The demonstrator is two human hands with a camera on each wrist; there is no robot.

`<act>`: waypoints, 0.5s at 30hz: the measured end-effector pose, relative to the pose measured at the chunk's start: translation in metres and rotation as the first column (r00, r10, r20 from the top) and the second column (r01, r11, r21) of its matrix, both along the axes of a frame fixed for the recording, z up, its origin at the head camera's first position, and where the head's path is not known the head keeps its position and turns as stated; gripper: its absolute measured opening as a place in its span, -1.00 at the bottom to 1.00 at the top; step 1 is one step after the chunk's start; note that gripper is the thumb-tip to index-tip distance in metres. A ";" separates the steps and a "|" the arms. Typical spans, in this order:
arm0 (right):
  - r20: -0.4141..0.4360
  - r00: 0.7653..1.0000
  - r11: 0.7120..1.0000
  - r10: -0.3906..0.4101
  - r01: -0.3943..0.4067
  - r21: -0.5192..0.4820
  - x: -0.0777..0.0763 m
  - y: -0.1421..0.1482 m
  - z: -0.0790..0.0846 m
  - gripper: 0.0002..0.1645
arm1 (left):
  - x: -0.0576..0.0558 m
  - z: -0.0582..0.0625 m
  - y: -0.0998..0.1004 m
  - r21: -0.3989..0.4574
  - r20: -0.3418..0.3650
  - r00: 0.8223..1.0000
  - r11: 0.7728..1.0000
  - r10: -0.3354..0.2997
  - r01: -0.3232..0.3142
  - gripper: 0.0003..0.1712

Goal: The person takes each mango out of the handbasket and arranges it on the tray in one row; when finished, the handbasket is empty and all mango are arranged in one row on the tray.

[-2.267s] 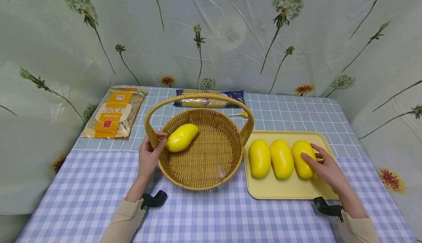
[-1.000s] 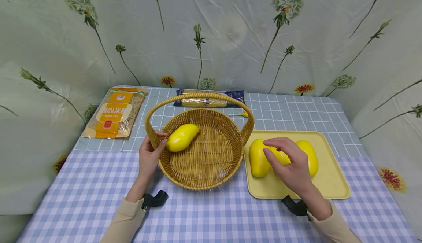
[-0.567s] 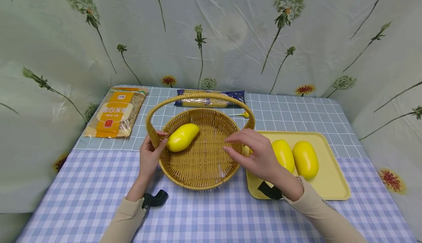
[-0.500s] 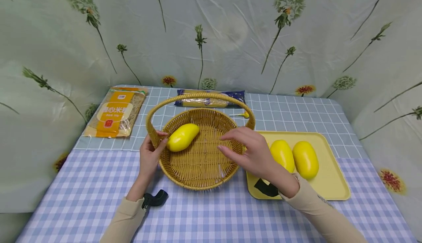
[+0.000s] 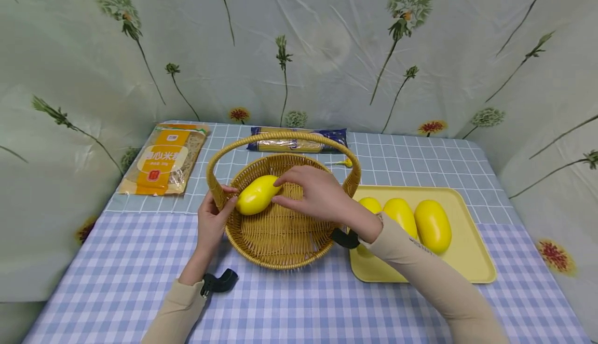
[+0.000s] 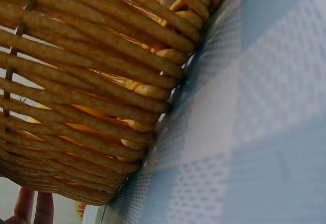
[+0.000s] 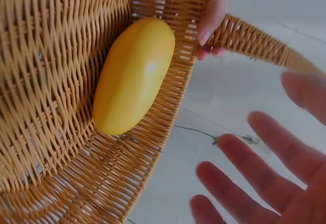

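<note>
A round wicker basket (image 5: pixel 281 266) with a tall arched handle stands mid-table, and one yellow mango (image 5: pixel 254 198) lies at its left inside. My left hand (image 5: pixel 214 222) holds the basket rim at the handle's left foot, thumb on the inner side. Over the basket, under the handle, my right hand (image 5: pixel 313 193) reaches in from the right, its thumb and fingers parted near the mango's upper end. The right wrist view shows these fingers (image 7: pixel 265 178) spread, with a gap between them and the mango (image 7: pixel 135 76). Woven basket wall (image 6: pixel 76 81) fills much of the left wrist view.
On the right, a pale yellow tray (image 5: pixel 474 261) bears three more mangoes (image 5: pixel 433 226), the leftmost partly behind my right forearm. A food packet (image 5: pixel 161 160) lies back left. Behind the basket are a noodle pack (image 5: pixel 294 146) and a small yellow-headed item (image 5: pixel 346 162).
My right hand has moved left, from the rightmost mango on the tray, across the other mangoes, to above the basket, carrying nothing. My left hand stays on the basket rim.
</note>
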State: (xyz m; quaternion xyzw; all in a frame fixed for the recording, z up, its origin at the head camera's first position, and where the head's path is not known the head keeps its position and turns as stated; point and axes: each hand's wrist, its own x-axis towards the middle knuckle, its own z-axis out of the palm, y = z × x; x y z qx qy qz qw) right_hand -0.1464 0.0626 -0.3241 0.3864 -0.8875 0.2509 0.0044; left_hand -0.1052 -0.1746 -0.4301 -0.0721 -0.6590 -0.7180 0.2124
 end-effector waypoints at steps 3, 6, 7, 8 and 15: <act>0.046 0.999 0.998 0.000 -0.003 0.070 -0.011 -0.009 -0.002 -0.57 | 0.000 0.000 0.000 0.004 -0.005 1.000 1.000 -0.004 0.004 -0.77; 0.088 0.996 0.995 -0.003 -0.006 0.103 -0.022 -0.016 -0.006 -0.57 | -0.003 -0.007 -0.002 0.010 -0.005 1.000 1.000 -0.006 0.006 -0.77; 0.096 0.995 0.994 -0.001 -0.010 0.111 -0.025 -0.019 -0.007 -0.57 | -0.004 -0.010 -0.003 0.012 -0.004 1.000 1.000 -0.006 0.006 -0.76; 0.106 0.994 0.993 0.003 -0.015 0.118 -0.028 -0.021 -0.009 -0.57 | -0.005 -0.012 -0.004 0.013 -0.003 1.000 1.000 -0.004 0.004 -0.76; 0.172 0.985 0.988 0.017 -0.043 0.147 -0.046 -0.034 -0.019 -0.55 | -0.007 -0.018 -0.006 0.001 -0.008 1.000 1.000 0.008 -0.008 -0.75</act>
